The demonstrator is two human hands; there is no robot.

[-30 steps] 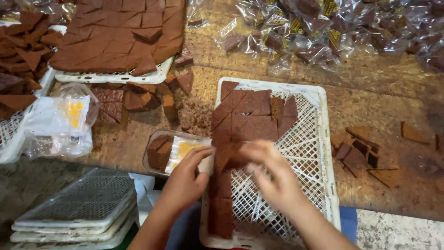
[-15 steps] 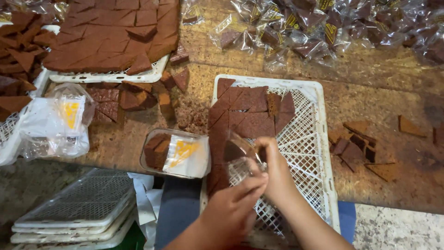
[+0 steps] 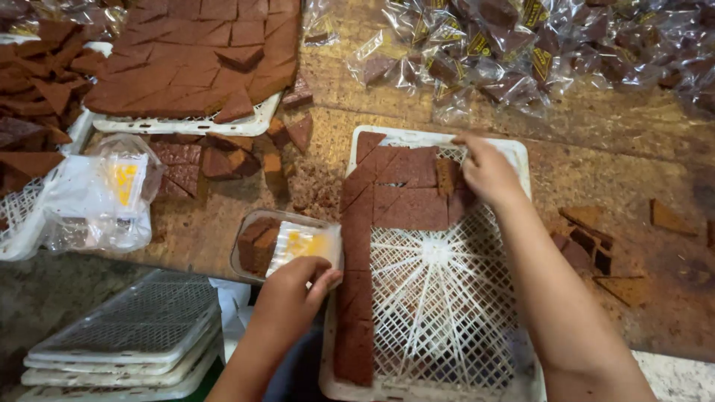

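Sweet-making workshop: trays (image 3: 179, 125) of cut brown slabs, wrapped pieces (image 3: 521, 45).

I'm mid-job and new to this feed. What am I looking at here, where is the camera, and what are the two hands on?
There is no machine: a person works with bare hands, filmed by one camera worn on the head, looking down. The left hand touches a small clear tub holding brown pieces and clear wrappers. The right hand reaches to the brown cut slabs at the far end of a white mesh tray. Farther off lie another tray of brown slabs, a pile of wrapped pieces, and stacked empty trays near the left. Whether the right hand grips a piece is unclear.
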